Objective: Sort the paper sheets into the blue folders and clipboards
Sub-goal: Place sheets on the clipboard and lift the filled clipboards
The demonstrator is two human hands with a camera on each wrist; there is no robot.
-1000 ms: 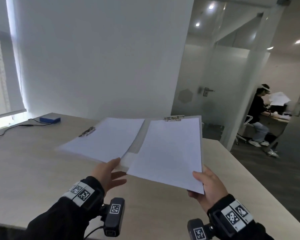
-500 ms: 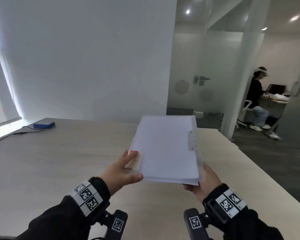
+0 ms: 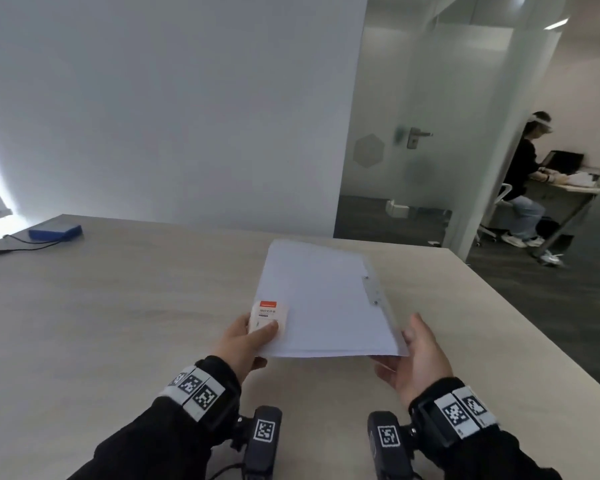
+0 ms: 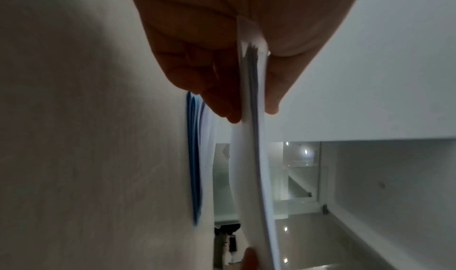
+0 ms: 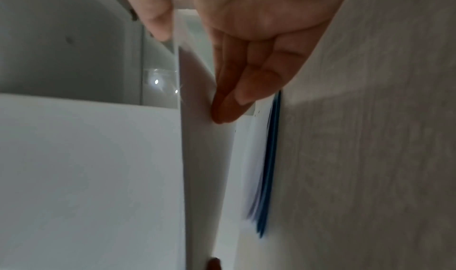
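Observation:
A closed translucent folder (image 3: 319, 303) full of white sheets hangs just above the table, with a metal clip strip along its right edge. My left hand (image 3: 267, 332) pinches its near-left corner, thumb on a small red-and-white label (image 3: 269, 313). My right hand (image 3: 409, 348) lies under the near-right corner with straight fingers (image 5: 229, 102) touching the underside and the thumb beside the edge. In the wrist views a stack of blue folders (image 4: 193, 157) (image 5: 271, 157) with white sheets lies flat on the table beneath the held folder (image 4: 254, 157) (image 5: 204, 157). The head view hides that stack.
The light wooden table (image 3: 118, 323) stretches far to the left; its right edge runs diagonally close to my right hand. A blue box (image 3: 54, 232) with a black cable sits at the far-left corner. Beyond a glass wall another person (image 3: 523, 178) sits at a desk.
The folder lay spread open between both hands a second ago, then folded shut. It has since come down toward the table, and my right thumb has left its top.

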